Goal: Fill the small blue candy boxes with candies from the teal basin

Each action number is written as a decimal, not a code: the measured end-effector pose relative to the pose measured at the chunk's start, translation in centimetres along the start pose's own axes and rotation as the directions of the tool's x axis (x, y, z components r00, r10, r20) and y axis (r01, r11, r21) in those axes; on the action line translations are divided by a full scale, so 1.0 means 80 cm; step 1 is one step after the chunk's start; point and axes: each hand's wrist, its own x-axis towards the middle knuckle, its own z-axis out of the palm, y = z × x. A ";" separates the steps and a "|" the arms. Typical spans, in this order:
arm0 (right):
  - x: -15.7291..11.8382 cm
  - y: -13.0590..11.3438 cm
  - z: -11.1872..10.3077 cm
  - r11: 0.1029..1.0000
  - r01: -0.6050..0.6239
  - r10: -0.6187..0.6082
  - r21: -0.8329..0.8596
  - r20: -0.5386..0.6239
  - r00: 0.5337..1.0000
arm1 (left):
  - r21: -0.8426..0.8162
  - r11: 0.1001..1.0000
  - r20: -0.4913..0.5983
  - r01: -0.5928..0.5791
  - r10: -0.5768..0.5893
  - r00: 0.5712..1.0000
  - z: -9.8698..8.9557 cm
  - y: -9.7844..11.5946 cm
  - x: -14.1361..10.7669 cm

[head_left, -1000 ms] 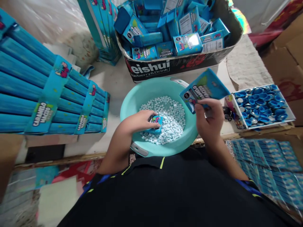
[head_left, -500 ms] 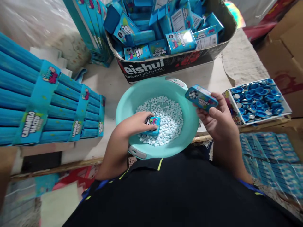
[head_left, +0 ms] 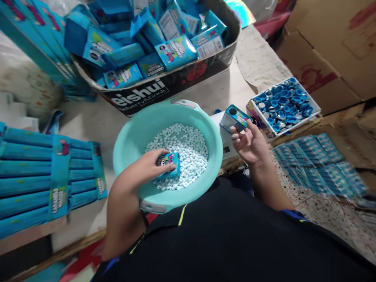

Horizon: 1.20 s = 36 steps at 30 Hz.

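A turquoise basin [head_left: 216, 160] holds a spread of small white candies [head_left: 192, 162]. My left hand [head_left: 154, 164] is inside it, fingers closed round a small blue candy box [head_left: 172, 166] just over the candies. Beyond the basin's right rim, my right hand [head_left: 249, 143] has its palm up, with fingertips and thumb against the near side and right end of another blue candy box [head_left: 233, 117]. A dark round hole shows in that box's upper face. Part of its near side is hidden by my fingers.
Behind the basin stands a dark carton [head_left: 176, 84] heaped with blue boxes. A white tray of blue caps [head_left: 283, 105] lies to the right. Bundled blue packs [head_left: 53, 168] are at the left, with wrapped packs [head_left: 320, 164] lower right.
The view has swung right. The right-hand box has tilted away and moved off the basin's rim; white candies showed in its hole before, now it looks dark. My left hand stays in the basin.
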 end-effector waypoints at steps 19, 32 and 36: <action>0.017 0.061 -0.091 0.728 0.496 -0.679 -0.473 -0.401 0.615 | 0.603 0.705 0.155 -0.372 0.354 0.922 0.022 0.123 0.068; 0.026 0.062 -0.102 0.748 0.440 -0.632 -0.497 -0.333 0.700 | 0.598 0.675 0.257 -0.433 0.351 0.901 0.018 0.123 0.084; 0.028 0.066 -0.104 0.750 0.455 -0.637 -0.481 -0.336 0.694 | 0.693 0.580 0.295 -0.429 0.315 0.902 0.001 0.141 0.082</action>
